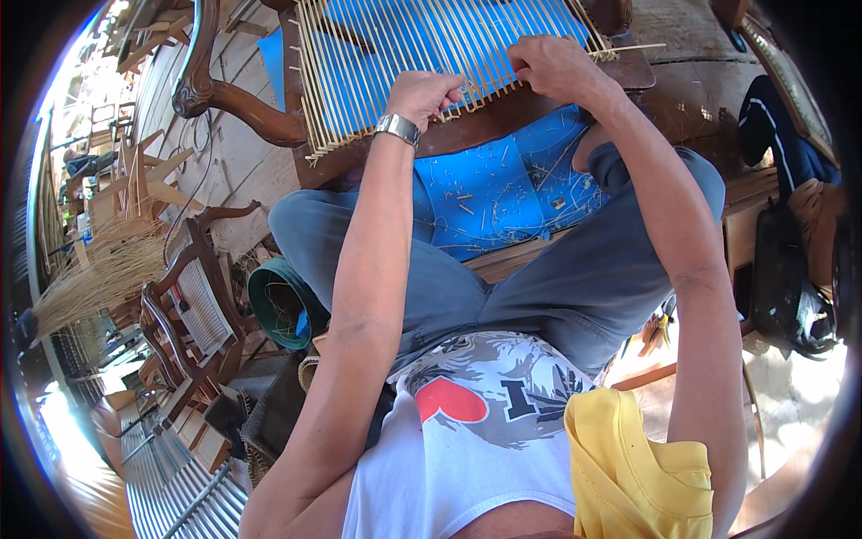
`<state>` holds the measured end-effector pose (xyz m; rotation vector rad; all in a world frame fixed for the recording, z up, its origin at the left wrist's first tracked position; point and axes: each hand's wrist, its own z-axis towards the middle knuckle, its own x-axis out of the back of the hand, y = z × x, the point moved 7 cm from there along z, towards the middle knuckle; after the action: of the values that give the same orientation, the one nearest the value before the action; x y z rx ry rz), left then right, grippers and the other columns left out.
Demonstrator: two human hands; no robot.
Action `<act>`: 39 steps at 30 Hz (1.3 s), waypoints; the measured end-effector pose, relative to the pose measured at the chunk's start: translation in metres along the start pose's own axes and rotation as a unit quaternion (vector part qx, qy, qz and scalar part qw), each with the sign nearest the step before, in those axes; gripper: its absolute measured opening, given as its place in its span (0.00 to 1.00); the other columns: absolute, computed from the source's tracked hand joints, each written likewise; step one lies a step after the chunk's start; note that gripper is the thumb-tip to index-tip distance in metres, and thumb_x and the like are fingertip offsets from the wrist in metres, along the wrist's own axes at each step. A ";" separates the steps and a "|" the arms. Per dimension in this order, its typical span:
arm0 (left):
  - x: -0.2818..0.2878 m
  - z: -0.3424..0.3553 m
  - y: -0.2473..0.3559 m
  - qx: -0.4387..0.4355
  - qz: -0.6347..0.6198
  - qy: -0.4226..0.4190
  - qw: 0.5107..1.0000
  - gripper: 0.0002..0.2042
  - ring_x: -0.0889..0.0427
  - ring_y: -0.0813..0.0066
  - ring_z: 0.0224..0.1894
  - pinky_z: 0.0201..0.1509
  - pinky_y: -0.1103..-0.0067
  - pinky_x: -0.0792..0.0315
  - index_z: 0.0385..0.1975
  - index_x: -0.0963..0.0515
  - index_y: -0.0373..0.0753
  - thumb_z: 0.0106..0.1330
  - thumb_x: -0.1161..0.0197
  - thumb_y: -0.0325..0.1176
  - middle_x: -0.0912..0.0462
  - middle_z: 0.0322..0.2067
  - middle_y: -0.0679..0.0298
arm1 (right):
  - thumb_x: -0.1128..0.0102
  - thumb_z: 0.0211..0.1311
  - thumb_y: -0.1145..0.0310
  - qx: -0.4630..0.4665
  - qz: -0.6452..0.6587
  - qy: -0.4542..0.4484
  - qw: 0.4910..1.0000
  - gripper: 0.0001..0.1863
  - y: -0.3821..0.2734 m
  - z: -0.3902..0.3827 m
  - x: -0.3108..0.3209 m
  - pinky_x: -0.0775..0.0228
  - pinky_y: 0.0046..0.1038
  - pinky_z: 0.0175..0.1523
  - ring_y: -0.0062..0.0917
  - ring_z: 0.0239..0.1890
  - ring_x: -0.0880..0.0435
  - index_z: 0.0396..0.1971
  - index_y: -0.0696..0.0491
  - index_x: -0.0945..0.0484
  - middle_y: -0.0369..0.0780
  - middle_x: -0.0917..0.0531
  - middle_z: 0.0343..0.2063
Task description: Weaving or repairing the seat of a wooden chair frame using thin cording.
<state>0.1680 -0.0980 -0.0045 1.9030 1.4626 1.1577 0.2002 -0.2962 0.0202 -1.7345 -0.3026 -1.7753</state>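
Note:
A dark wooden chair frame (359, 162) lies in front of me, its seat strung with pale cane strands (350, 67) running from far to near. At the seat's near rail my left hand (424, 95), with a metal watch (398, 128) on its wrist, is closed in a pinch on a cane strand. To its right my right hand (557, 68) is curled down against the strands along the same rail. Its fingertips are hidden, so I cannot make out what they grip. One loose strand end (642, 46) sticks out past the seat's right side.
Blue sheeting (485, 193) under the chair is littered with cane scraps. Left of my knee stand a green bucket (277, 305) and another carved chair frame (215, 269). A bundle of long fibres (99, 260) lies farther left. At right is a black bag (779, 278).

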 end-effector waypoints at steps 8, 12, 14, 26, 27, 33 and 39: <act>0.005 0.001 -0.007 0.009 -0.078 -0.094 0.992 0.07 0.32 0.87 0.15 0.15 0.88 0.42 0.25 0.20 0.37 0.60 0.32 0.32 0.23 0.17 0.70 | 0.42 0.61 0.72 -0.013 0.060 -0.016 0.998 0.06 0.000 0.004 0.000 0.23 0.38 0.44 0.33 0.38 0.15 0.33 0.47 0.16 0.39 0.14 0.34; 0.003 -0.006 -0.001 -0.036 0.007 -0.086 0.996 0.07 0.28 0.85 0.16 0.17 0.87 0.38 0.33 0.18 0.35 0.60 0.35 0.32 0.20 0.19 0.68 | 0.40 0.61 0.69 0.020 0.043 0.009 0.999 0.04 -0.002 0.002 -0.002 0.24 0.35 0.41 0.34 0.35 0.16 0.32 0.49 0.17 0.39 0.15 0.33; 0.001 -0.008 0.003 -0.058 0.044 -0.087 0.994 0.09 0.26 0.85 0.17 0.18 0.86 0.35 0.36 0.17 0.35 0.60 0.36 0.32 0.18 0.20 0.66 | 0.40 0.62 0.68 0.039 -0.006 0.022 0.999 0.03 -0.008 0.002 -0.003 0.24 0.36 0.41 0.33 0.35 0.16 0.32 0.49 0.17 0.38 0.16 0.34; -0.001 -0.015 0.028 -0.170 0.473 -0.056 0.862 0.16 0.21 0.64 0.17 0.27 0.67 0.26 0.12 0.22 0.39 0.61 0.45 0.38 0.23 0.12 0.58 | 0.39 0.61 0.67 0.023 0.014 0.021 0.999 0.04 -0.002 -0.001 0.017 0.24 0.35 0.44 0.34 0.36 0.15 0.32 0.50 0.17 0.39 0.15 0.34; 0.005 -0.019 0.026 -0.169 0.473 -0.056 0.863 0.16 0.21 0.64 0.17 0.27 0.67 0.26 0.12 0.22 0.39 0.61 0.45 0.38 0.23 0.12 0.58 | 0.39 0.61 0.67 0.013 0.021 0.004 1.000 0.05 0.002 -0.001 0.020 0.24 0.35 0.44 0.35 0.36 0.15 0.31 0.50 0.17 0.40 0.15 0.34; 0.091 -0.057 0.011 -0.155 0.565 0.033 0.810 0.12 0.18 0.53 0.32 0.38 0.65 0.26 0.33 0.21 0.37 0.61 0.43 0.40 0.18 0.26 0.53 | 0.40 0.60 0.69 0.034 -0.010 -0.030 0.999 0.05 -0.017 -0.010 0.020 0.24 0.36 0.43 0.36 0.36 0.16 0.31 0.51 0.17 0.41 0.15 0.33; 0.119 -0.060 -0.015 -0.133 0.448 0.035 0.884 0.10 0.16 0.54 0.33 0.38 0.64 0.25 0.31 0.21 0.40 0.60 0.43 0.39 0.17 0.27 0.53 | 0.43 0.62 0.71 0.053 -0.033 -0.029 0.998 0.05 -0.021 -0.012 0.015 0.24 0.37 0.43 0.38 0.37 0.17 0.33 0.53 0.19 0.42 0.16 0.33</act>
<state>0.1183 0.0112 0.0555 2.3911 0.3343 1.7031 0.1794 -0.2906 0.0388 -1.7206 -0.4736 -1.7253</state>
